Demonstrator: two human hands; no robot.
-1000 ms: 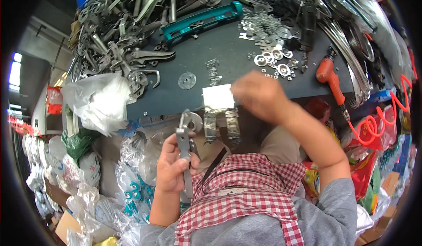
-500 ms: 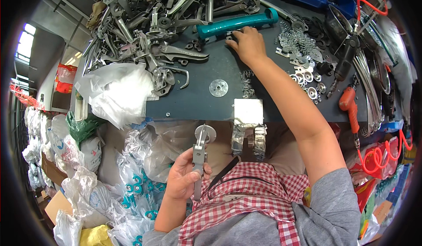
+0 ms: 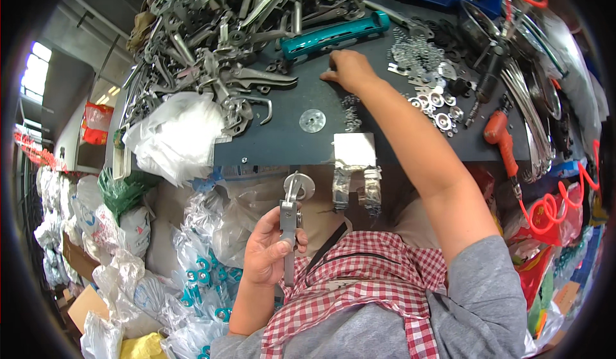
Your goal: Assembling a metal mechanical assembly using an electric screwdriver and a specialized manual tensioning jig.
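Upright in my left hand (image 3: pixel 271 251), below the table's front edge, is a grey metal lever-like part (image 3: pixel 288 230) with a round disc at its top. My fingers and thumb wrap around its body. My right hand (image 3: pixel 351 70) is over the table with its fingers drawn together; whatever is between the fingertips is too small or hidden to make out. Just beyond it lies a long teal trough-shaped piece (image 3: pixel 333 38). Small coil springs (image 3: pixel 351 113) and a flat perforated disc (image 3: pixel 312 121) lie nearer to me on the dark table (image 3: pixel 282 144).
Loose metal parts (image 3: pixel 192 51) are heaped at the left, beside a white plastic bag (image 3: pixel 173 134). At right are more springs (image 3: pixel 420 54), cup washers (image 3: pixel 443 121), a dark air tool (image 3: pixel 491 70) and an orange-handled tool (image 3: pixel 500 137). A taped block (image 3: pixel 354 150) sits at the front edge.
My right hand has drawn back from the teal piece, a little toward me, and its fingers have come together. My left hand still holds the lever-like part. The whole view has shifted slightly.
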